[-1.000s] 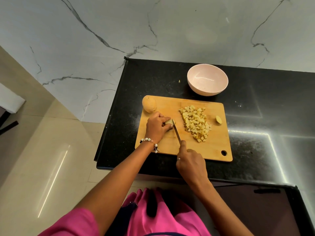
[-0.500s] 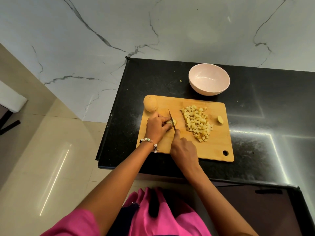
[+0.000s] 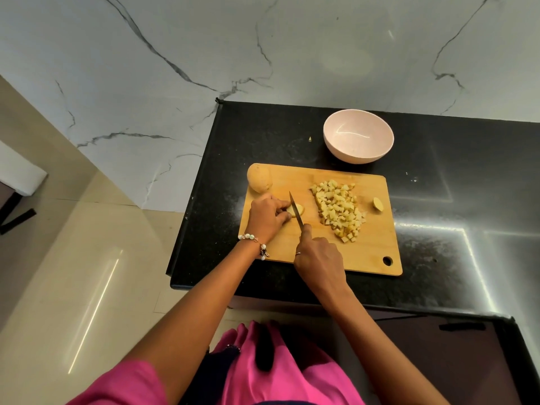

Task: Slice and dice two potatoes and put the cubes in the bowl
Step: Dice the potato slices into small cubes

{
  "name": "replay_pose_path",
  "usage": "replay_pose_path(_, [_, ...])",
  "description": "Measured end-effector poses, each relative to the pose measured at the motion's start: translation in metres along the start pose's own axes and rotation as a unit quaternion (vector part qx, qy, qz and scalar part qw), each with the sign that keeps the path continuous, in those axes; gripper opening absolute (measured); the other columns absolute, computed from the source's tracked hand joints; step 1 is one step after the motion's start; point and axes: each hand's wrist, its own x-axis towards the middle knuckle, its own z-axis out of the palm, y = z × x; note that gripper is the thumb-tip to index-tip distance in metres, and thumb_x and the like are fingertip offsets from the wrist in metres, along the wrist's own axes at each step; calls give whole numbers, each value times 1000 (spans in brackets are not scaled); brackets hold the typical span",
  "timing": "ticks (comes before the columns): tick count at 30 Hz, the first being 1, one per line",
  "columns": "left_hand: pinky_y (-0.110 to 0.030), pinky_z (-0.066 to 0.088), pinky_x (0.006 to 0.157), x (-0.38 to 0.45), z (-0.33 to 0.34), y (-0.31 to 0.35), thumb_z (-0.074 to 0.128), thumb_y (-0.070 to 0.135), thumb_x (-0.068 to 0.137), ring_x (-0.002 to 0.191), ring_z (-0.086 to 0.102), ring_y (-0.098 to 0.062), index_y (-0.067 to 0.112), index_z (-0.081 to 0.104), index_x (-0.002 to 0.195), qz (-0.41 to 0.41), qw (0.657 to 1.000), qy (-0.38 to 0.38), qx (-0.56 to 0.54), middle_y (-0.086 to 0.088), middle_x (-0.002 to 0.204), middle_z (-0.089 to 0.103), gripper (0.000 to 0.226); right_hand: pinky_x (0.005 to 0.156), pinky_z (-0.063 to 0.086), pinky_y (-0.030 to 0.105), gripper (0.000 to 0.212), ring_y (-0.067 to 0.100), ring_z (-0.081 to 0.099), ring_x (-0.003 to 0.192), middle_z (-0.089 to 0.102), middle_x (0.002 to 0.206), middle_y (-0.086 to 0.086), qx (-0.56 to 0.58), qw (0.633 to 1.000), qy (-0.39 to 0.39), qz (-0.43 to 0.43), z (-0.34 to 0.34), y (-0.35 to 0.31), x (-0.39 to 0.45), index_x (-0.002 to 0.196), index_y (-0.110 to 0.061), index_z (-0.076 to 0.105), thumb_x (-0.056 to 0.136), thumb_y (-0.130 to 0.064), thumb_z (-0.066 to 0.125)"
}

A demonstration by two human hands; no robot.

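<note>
Potato piece (image 3: 295,211) sits on the board (image 3: 321,252), left of centre, mostly hidden by the left hand (image 3: 267,219), whose curled fingers pinch it down. Knife (image 3: 295,210) blade lies across the piece; handle is fully covered by the right hand (image 3: 320,260), which grips it w/ index finger stretched along the blade's back. Can't tell how deep the cut goes.

Cubes (image 3: 339,210) piled right of the blade, apart from it, w/ bare board between. Small end piece (image 3: 377,205) near the board's right edge. Whole potato (image 3: 259,178) at the far-left corner, just beyond the left hand, partly overhanging the board's edge. Bowl (image 3: 358,136) stands off the board on the counter (image 3: 438,176), beyond the far edge, nothing visible in it.

Board lies close to the counter's left & near edges; open counter to the right. Tiny scrap (image 3: 310,138) left of bowl, too small to identify.
</note>
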Motion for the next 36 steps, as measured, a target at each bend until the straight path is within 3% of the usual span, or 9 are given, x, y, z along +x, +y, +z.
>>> replay_pose_path(7, [-30,48,80,-3,4,1,76,24,77,84,59,-22,10,71,106,-21,999,24,-9,-12,96,60,33,54,31,34,56,35,62,75,63,90,18,-22,1000,-4,-9,8,-8,3,146,3,19,92,-5,34])
replay_pose_path(10, [-29,48,80,-5,5,3,76,27,76,84,58,-21,11,72,105,-30,999,32,-11,-11,97,60,33,42,24,28,64,32,56,46,60,65,16,-85,996,-28,-10,12,-3,-22,131,9,46,72,-5,65])
replay_pose_path(11, [-31,49,80,-5,5,3,76,27,76,85,58,-21,12,72,105,-34,999,32,-11,-11,97,60,33,41,22,27,64,30,53,42,59,62,14,-88,996,-17,-3,14,-1,-31,129,9,50,70,-6,68])
replay_pose_path(14, [-31,50,81,-4,3,5,76,25,77,87,59,-20,13,71,106,-47,999,23,-9,-9,100,61,32,52,29,33,57,34,59,70,63,87,15,-3,1000,-31,-1,6,4,-33,146,-1,24,93,-12,40])
replay_pose_path(16, [-29,50,83,-4,2,6,76,24,77,89,60,-19,14,71,108,-56,998,19,-4,-8,102,62,33,55,29,33,54,34,59,75,63,92,14,16,1000,-4,-1,4,6,-25,148,-5,19,96,-14,33])
replay_pose_path(32, [-25,47,77,-7,6,9,76,20,76,85,62,-17,13,75,96,-80,994,67,-16,-6,93,69,21,57,31,34,55,36,60,82,62,98,18,-2,1000,-2,-13,7,1,1,149,-6,17,96,-15,32])
replay_pose_path(36, [-29,50,77,-6,5,9,77,19,75,84,63,-18,12,76,93,-76,995,67,-21,-6,90,69,19,58,32,35,57,36,61,82,63,98,18,-13,1000,2,-15,7,-5,7,148,-2,17,94,-10,32])
